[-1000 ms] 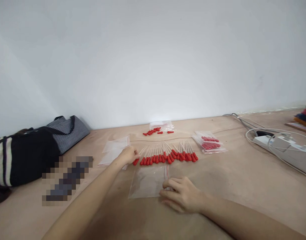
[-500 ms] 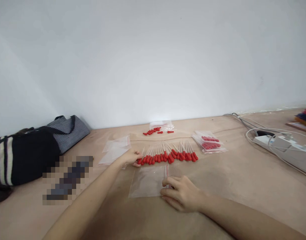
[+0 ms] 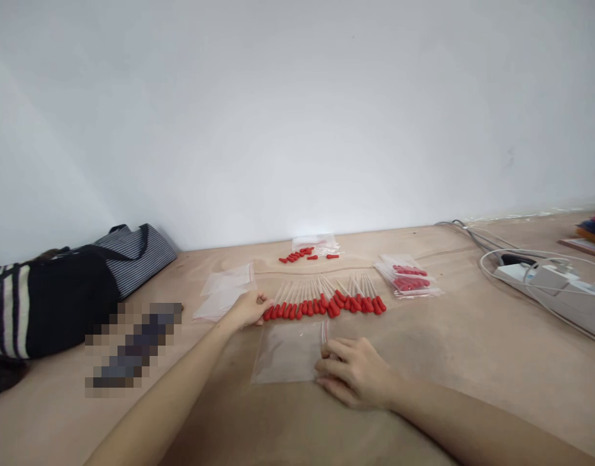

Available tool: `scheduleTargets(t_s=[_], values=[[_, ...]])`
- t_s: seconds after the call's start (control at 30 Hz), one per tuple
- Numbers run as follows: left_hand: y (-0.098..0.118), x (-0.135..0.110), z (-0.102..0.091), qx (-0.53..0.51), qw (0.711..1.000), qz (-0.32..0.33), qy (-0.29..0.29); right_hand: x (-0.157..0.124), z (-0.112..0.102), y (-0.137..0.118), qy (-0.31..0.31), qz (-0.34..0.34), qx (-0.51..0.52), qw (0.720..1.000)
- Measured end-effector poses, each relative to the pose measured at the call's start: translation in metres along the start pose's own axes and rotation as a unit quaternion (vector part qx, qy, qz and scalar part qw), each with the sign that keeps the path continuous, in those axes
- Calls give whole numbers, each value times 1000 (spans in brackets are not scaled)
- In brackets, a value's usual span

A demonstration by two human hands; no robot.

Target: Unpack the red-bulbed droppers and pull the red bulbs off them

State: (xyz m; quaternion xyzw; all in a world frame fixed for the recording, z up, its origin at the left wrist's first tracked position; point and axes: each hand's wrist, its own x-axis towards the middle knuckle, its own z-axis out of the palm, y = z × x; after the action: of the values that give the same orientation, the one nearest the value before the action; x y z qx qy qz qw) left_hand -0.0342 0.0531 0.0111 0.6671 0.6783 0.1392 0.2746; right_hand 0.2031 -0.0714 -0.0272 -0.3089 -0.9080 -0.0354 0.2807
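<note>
Droppers with red rubber bulbs (image 3: 309, 307) and clear thin stems lie in a row, bulbs toward me. At the row's left end, my left hand (image 3: 251, 308) has its fingertips closed at the bulb of the outermost dropper (image 3: 268, 314); part of the grip is hidden. In front of the row a clear zip-lock bag (image 3: 287, 356) lies flat, its red-lined mouth to the right. My right hand (image 3: 353, 372) rests at that mouth with curled fingers on the bag's edge; the fingertips are partly hidden.
Behind the row lie more droppers (image 3: 297, 255) by a bag. Packed bags (image 3: 408, 278) are stacked right, flat bags (image 3: 224, 291) left. A power strip (image 3: 544, 285) with cables stands far right; a dark striped bag (image 3: 68, 298) and a blurred-out item (image 3: 136, 346) are left.
My left hand has shifted slightly left, and the leftmost droppers now lie more spread out. My right hand stays at the bag's mouth, almost unmoved.
</note>
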Motion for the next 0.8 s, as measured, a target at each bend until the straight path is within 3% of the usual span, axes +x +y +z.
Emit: scheduleTargets(t_s=[0.13,0.23,0.27,0.33,0.4,0.47,0.53,0.73,0.8], values=[[6,-16,-8,57,996,35,55,-1,-10,6,-53,24,35,998],[9,-40,-1,103,976,135,135,-2,-14,11,-80,18,60,995],[9,-50,4,116,965,197,128,-2,-15,13,-81,21,60,995],[8,-71,16,113,940,322,33,-3,-13,15,-78,26,50,995],[7,-90,27,108,914,387,-53,-3,-11,17,-79,19,41,996],[5,-104,35,122,903,401,-100,-3,-8,18,-77,5,43,996],[4,-110,42,138,903,392,-109,-3,-8,17,-55,3,53,997],[8,-115,66,132,911,389,8,-4,-12,10,39,52,138,988],[12,-120,63,94,919,381,27,-7,-14,11,47,62,143,987]])
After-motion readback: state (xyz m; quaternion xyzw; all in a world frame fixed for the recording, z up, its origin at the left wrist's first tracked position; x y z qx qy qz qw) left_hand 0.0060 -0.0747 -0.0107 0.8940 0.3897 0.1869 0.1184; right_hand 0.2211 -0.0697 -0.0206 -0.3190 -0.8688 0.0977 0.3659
